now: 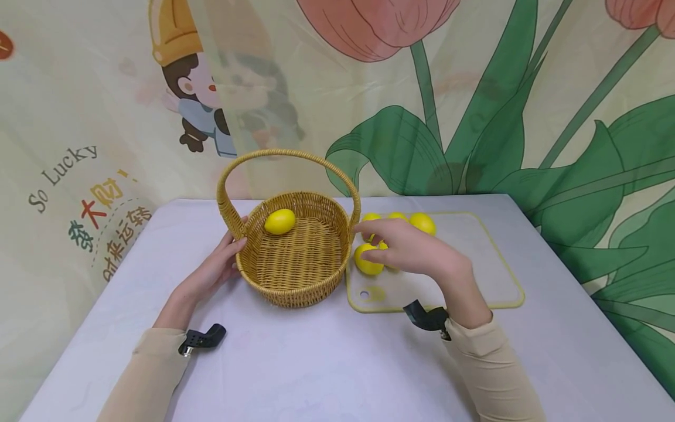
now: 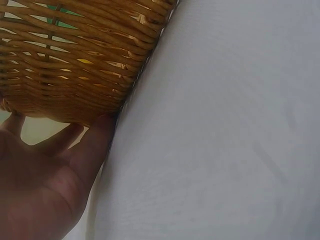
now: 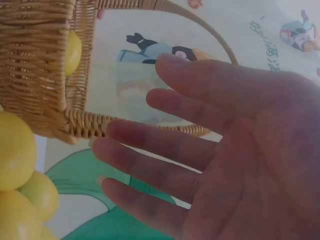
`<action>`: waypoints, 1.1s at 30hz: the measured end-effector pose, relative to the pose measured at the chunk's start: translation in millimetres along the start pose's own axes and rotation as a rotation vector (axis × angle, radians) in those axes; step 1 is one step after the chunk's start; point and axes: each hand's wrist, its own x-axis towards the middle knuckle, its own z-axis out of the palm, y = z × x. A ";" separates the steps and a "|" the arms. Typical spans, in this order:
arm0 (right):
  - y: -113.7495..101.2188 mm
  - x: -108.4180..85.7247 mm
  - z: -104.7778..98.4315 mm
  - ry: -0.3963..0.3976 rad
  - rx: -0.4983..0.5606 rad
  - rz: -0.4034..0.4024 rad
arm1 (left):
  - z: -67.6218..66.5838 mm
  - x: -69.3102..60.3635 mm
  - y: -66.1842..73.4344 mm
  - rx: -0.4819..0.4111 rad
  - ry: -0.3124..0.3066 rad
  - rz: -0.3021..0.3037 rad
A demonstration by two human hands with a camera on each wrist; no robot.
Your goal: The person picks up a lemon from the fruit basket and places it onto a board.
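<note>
A wicker basket (image 1: 297, 287) with a tall arched handle stands on the table. One yellow lemon (image 1: 280, 221) lies inside it, toward the back left. My left hand (image 1: 213, 266) rests against the basket's left side near the handle's base. In the left wrist view, its fingertips touch the outer weave, while part of the hand is cut off. My right hand (image 1: 408, 246) hovers by the basket's right rim, above several lemons (image 1: 368, 259) that it partly covers. The right wrist view shows that hand's fingers (image 3: 150, 145) spread and holding nothing.
Under the lemons on the right is a pale cutting board (image 1: 464, 281) with a yellow-green edge and a small hole. A white cloth (image 1: 316, 363) covers the table. Behind it hangs a printed curtain (image 1: 295, 88) with tulips and cartoon figures.
</note>
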 end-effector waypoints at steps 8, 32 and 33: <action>-1.3 14.4 14.5 -0.022 0.018 -0.059 | 1.8 0.3 2.0 -0.006 -0.004 -0.011; -10.9 61.9 55.4 -0.005 0.090 -0.147 | 1.0 -1.6 5.5 -0.008 -0.024 -0.001; -11.2 63.8 57.1 0.001 0.100 -0.139 | 0.9 -1.3 5.6 0.000 -0.023 0.000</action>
